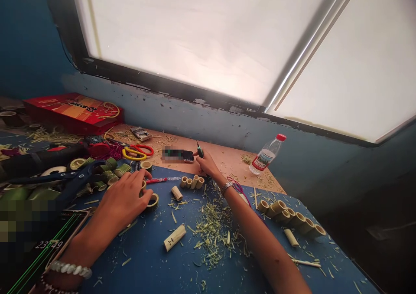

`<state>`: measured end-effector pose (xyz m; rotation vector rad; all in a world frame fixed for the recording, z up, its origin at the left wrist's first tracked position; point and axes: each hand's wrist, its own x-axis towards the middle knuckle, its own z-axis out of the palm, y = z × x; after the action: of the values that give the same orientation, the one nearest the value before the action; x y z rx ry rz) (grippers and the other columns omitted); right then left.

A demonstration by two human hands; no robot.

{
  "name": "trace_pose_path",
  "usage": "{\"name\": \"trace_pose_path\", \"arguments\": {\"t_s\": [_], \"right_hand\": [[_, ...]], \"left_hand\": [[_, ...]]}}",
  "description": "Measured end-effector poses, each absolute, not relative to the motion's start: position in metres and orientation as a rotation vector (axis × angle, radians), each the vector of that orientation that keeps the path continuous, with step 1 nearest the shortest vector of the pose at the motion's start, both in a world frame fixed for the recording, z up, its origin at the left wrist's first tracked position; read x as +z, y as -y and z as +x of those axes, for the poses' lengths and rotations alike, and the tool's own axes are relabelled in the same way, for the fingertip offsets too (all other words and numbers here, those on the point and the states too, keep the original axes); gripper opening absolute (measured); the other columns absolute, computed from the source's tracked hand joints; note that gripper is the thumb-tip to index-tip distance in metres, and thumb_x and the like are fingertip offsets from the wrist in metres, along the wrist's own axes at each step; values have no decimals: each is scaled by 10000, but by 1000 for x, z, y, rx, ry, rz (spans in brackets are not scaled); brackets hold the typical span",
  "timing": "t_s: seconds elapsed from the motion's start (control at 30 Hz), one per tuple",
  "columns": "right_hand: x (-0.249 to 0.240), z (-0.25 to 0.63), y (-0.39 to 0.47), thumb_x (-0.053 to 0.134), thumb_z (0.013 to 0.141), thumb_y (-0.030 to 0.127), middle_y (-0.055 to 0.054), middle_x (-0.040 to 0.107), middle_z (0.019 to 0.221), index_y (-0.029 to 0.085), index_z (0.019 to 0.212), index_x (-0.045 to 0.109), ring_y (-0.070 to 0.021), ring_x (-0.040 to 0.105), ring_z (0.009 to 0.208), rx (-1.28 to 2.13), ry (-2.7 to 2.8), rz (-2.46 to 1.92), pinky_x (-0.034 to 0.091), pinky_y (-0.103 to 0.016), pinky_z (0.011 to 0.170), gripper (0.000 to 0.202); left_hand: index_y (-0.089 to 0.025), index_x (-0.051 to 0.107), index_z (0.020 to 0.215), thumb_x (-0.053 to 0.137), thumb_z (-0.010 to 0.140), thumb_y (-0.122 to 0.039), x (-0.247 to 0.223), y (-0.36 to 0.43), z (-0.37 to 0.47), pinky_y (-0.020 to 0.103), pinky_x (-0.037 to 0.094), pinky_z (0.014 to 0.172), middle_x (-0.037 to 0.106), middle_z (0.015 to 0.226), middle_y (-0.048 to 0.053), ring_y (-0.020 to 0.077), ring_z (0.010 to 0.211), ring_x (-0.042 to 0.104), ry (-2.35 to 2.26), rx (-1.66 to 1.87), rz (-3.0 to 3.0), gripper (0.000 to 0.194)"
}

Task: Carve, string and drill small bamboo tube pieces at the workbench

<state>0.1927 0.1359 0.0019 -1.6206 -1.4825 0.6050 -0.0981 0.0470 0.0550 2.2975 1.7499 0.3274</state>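
Note:
My left hand (128,194) is over the left part of the blue mat, its fingers closed around a small bamboo piece (143,184) that is mostly hidden. A bamboo ring (152,201) lies beside its fingertips, and a red pen-like stick (157,180) lies just past them. Farther forward, my right hand (206,163) grips a small tool with a dark green handle (200,150) and a thin tip pointing up. Just left of that hand is a dark phone-like device (187,155). Short bamboo tubes (194,181) stand grouped below the right hand.
Shavings (212,231) cover the middle of the blue mat (139,263). A bamboo row (297,219) and a water bottle (267,154) stand right. Scissors (138,152), pliers (79,178), a red gift bag (73,112) and a lit phone (48,246) are left. Behind is a wall (182,120).

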Motion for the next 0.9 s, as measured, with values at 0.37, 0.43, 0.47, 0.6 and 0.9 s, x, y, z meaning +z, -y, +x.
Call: {"name": "trace_pose_path", "arguments": {"t_s": [0.37,0.43,0.47,0.6,0.9], "right_hand": [[4,191,-135,477,884,146,-60,645,966,161,1034,603,-186,566,880,560,1508,-1611,470,-272,780,196],[5,191,-134,476,881,145,-61,643,967,168,1030,600,-195,565,897,555,1509,-1611,469,-282,793,195],[5,191,-134,477,879,145,-61,641,967,171,1029,599,-199,564,906,555,1509,-1611,468,-285,800,195],[6,191,-133,477,876,148,-55,632,957,178,1035,595,-199,562,904,564,1502,-1617,466,-276,782,200],[8,188,-132,474,887,156,-60,632,970,166,1040,595,-179,545,828,592,1495,-1634,452,-262,709,195]], "left_hand": [[-211,639,1162,434,848,-331,54,-47,-98,374,493,831,695,1014,107,293,980,649,-1748,380,2313,394],[-210,649,1151,443,842,-327,55,-47,-98,375,496,826,700,1013,108,296,979,650,-1743,391,2314,389],[-208,653,1146,449,837,-325,55,-47,-98,376,497,825,703,1012,110,297,980,650,-1740,396,2316,388],[-200,656,1143,450,829,-313,55,-47,-97,379,496,823,706,1015,115,300,979,649,-1748,394,2315,392],[-212,651,1159,438,843,-333,54,-47,-98,385,494,819,701,1025,111,305,970,659,-1736,382,2304,400]]}}
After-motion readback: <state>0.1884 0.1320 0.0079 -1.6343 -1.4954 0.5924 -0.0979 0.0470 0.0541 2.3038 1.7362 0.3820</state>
